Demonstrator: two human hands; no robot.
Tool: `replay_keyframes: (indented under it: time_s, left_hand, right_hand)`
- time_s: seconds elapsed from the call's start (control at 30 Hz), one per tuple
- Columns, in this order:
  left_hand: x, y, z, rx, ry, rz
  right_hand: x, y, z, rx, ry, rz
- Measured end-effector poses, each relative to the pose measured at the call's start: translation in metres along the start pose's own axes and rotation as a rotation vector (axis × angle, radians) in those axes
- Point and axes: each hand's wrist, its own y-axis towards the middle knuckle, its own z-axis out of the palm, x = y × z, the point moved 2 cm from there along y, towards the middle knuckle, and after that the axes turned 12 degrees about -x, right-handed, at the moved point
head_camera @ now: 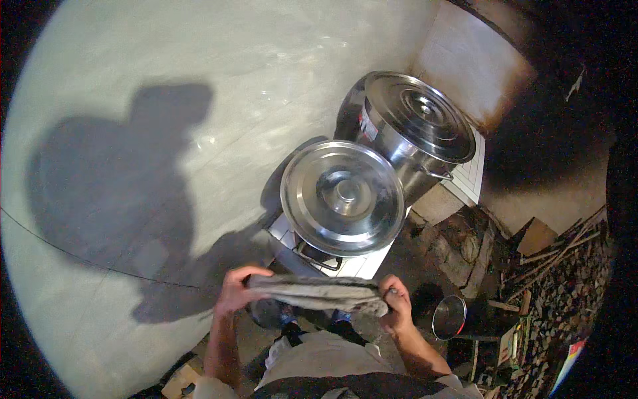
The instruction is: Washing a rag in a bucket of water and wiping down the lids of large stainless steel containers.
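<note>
A folded grey-and-white striped cloth (319, 294) is stretched level between my two hands, in front of my body. My left hand (239, 289) grips its left end. My right hand (397, 304) is closed on its right end. Just beyond the cloth stands a metal pot with a round, shiny lid (344, 197) and a side handle (319, 257). Behind it to the right is a taller stainless steel stockpot (406, 154), also lidded. Both pots rest on a white tiled surface (466, 174). Neither hand touches the pots.
A pale wall (239, 75) rises at the left and carries my shadow. At the lower right are a round-rimmed container (449, 317), thin sticks (563, 249) and a large heap of small dark pieces (558, 299). A cardboard piece (182, 381) lies at the lower left.
</note>
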Motion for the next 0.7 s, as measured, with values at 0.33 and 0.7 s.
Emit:
replay_keyframes:
  time_s: [0.33,0.7]
  left_hand:
    - [-0.02,0.099,0.056,-0.135,0.227,-0.162]
    - [0.047,0.098,0.071,-0.58,0.084,-0.146]
  right_hand:
    - [-0.041,0.031,-0.014,-0.55,0.029,0.26]
    - [-0.055,0.054,0.003,-0.377,0.051,0.164]
